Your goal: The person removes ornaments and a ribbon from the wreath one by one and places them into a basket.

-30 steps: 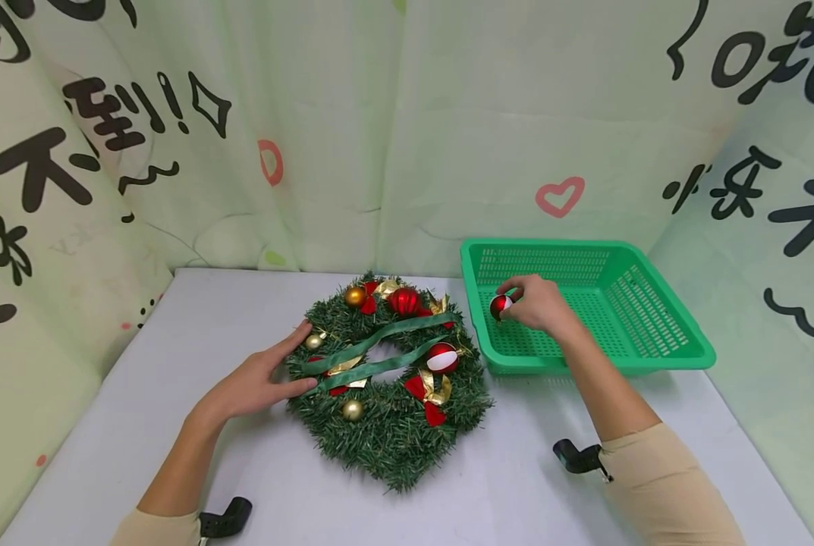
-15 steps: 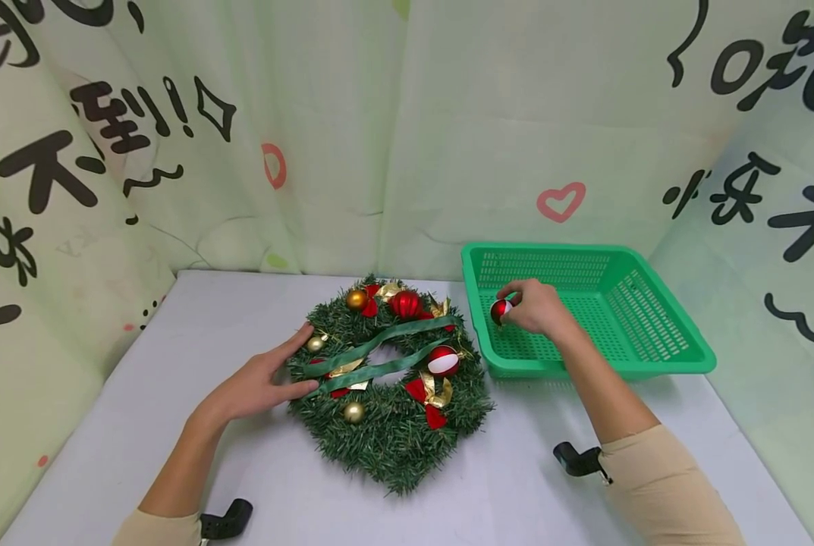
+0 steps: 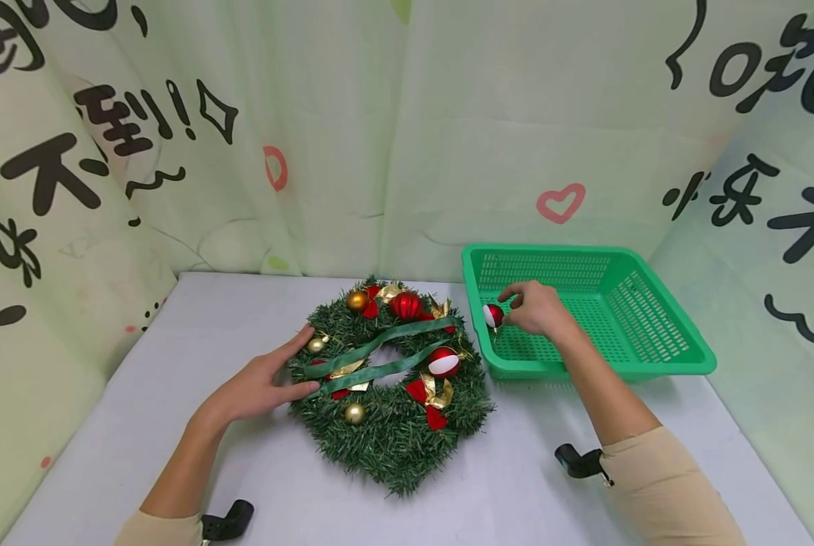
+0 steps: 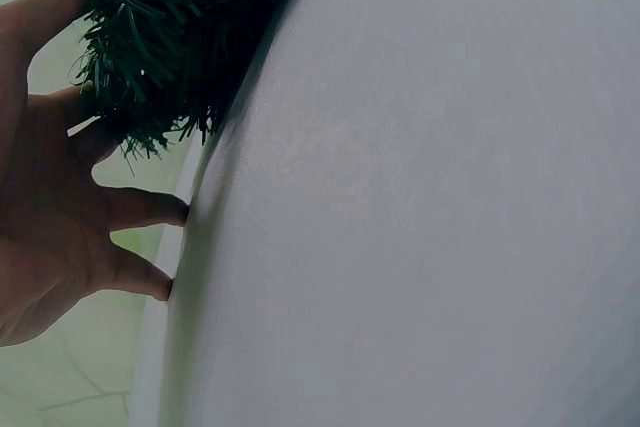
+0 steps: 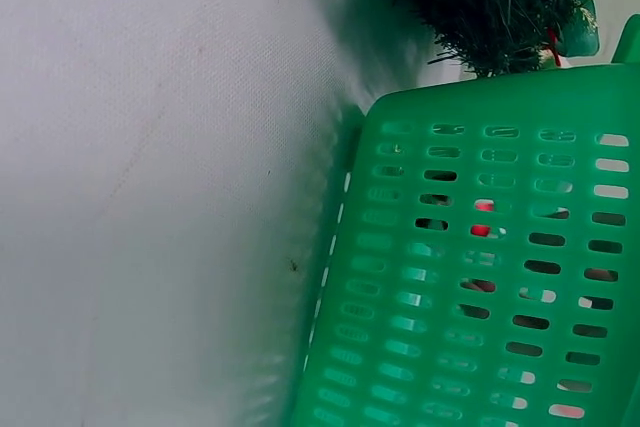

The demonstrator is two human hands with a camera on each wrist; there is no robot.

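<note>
A green wreath lies on the white table with green ribbon, red-and-gold bows and several baubles on it. My left hand rests on its left edge, thumb and fingers spread. In the left wrist view the fingers are spread beside the wreath's needles. At the left end of the green basket, my right hand holds a red-and-white bauble at its curled fingertips; the exact grip is partly hidden. The right wrist view shows red and skin tones only through the slots of the basket wall.
The green plastic basket stands right of the wreath, its left rim close to the wreath's right side. A pale printed curtain hangs behind and at both sides of the white table.
The bauble has turned and shifted slightly left and down at the right fingertips, so its white part now faces left. The left hand and wreath stay in place.
</note>
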